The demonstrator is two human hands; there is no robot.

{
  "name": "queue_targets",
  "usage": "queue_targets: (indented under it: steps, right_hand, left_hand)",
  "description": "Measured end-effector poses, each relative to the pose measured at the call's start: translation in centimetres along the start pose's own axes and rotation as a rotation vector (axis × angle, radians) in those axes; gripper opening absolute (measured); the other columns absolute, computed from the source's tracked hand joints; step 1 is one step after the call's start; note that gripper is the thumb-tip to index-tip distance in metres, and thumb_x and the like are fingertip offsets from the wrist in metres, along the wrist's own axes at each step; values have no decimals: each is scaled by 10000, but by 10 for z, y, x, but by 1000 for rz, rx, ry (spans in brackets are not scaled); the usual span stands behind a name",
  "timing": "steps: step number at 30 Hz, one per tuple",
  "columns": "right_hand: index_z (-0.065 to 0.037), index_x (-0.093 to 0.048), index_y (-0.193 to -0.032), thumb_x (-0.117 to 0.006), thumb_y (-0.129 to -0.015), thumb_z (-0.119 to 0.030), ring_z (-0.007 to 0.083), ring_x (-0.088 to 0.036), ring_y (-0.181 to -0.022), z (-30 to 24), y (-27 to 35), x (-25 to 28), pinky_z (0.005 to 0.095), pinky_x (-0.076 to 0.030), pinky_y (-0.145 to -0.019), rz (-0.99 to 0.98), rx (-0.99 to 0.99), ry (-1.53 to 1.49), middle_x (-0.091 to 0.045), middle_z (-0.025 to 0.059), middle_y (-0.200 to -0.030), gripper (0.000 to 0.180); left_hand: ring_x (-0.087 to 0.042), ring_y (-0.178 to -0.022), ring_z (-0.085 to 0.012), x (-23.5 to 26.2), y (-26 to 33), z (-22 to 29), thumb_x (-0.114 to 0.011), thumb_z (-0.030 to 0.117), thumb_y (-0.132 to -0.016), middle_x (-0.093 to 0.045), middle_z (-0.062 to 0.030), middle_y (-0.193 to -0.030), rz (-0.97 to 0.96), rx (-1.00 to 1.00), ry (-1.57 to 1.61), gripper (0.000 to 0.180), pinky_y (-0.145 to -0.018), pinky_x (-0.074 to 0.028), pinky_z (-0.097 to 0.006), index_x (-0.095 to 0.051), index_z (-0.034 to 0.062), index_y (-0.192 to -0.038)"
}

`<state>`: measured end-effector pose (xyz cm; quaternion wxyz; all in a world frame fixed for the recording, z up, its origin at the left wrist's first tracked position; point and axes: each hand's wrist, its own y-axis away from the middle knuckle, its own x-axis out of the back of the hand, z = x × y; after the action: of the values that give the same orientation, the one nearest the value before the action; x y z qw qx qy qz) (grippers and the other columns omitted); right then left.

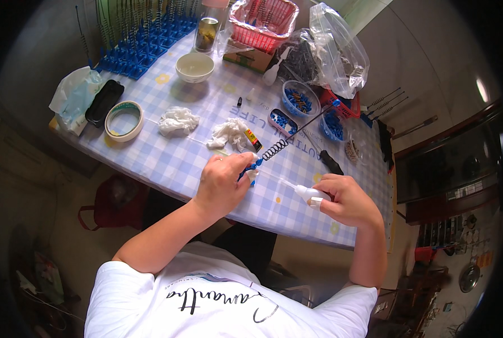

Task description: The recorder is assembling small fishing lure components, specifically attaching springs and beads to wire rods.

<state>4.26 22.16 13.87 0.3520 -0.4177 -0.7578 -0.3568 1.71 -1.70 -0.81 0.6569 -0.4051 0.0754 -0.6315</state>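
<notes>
The checked tablecloth bears a bowl, a tape roll and crumpled tissues

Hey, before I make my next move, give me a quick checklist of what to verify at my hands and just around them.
1. Left hand gripping the blue fitting by the black coil spring: ok.
2. Right hand holding the white squeeze bottle: ok.
3. Bottle nozzle aimed toward the left hand: ok.
4. Nozzle tip touching the fitting: cannot tell, too fine to see.
5. Space just beyond the left hand free: not ok, crumpled white tissue and a small yellow-and-black box lie there.
</notes>
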Motion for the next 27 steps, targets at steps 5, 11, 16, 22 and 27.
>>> queue_targets:
  steps: [5, 11, 16, 22, 27]
  right_hand:
    - [27, -696, -853, -679, -774, -161, 236, -560, -626, 1, 1, 0, 343, -441, -573, 11, 12, -3, -601, 128, -733, 204]
    - [29, -694, -853, -681, -771, -162, 233, -552, -620, 1, 0, -1, 342, -439, -570, 2, 29, 4, -592, 124, -737, 209]
    - [28, -696, -852, -683, -775, -166, 230, -547, -612, -1, 0, 0, 341, -433, -559, -14, 9, 13, -587, 120, -720, 210]
    - [32, -696, -852, -686, -780, -164, 232, -546, -603, -1, -1, 0, 342, -431, -555, -2, 28, 0, -596, 123, -720, 209]
    - [36, -695, -852, -687, -780, -165, 236, -550, -608, -2, -1, 0, 342, -433, -558, -4, 8, 11, -593, 126, -723, 213]
  left_hand:
    - [-675, -743, -233, 0, -1, 1, -730, 70, -765, -704, -64, -856, -1, -2, 1, 304, -708, -470, -355, -614, 78, -1046]
    - [-675, -746, -238, 1, -1, 1, -737, 66, -758, -704, -66, -853, 1, -7, -1, 307, -711, -472, -356, -617, 75, -1041]
    - [-677, -749, -241, 0, -1, 1, -739, 68, -758, -705, -70, -859, 11, -13, 2, 311, -713, -475, -358, -614, 75, -1042]
    - [-680, -756, -240, 0, -1, 0, -738, 67, -760, -706, -71, -864, 10, -15, 1, 310, -709, -476, -360, -611, 76, -1043]
    - [-680, -754, -238, 0, -1, 1, -737, 69, -762, -705, -70, -863, 5, -9, -1, 310, -706, -474, -361, -607, 76, -1044]
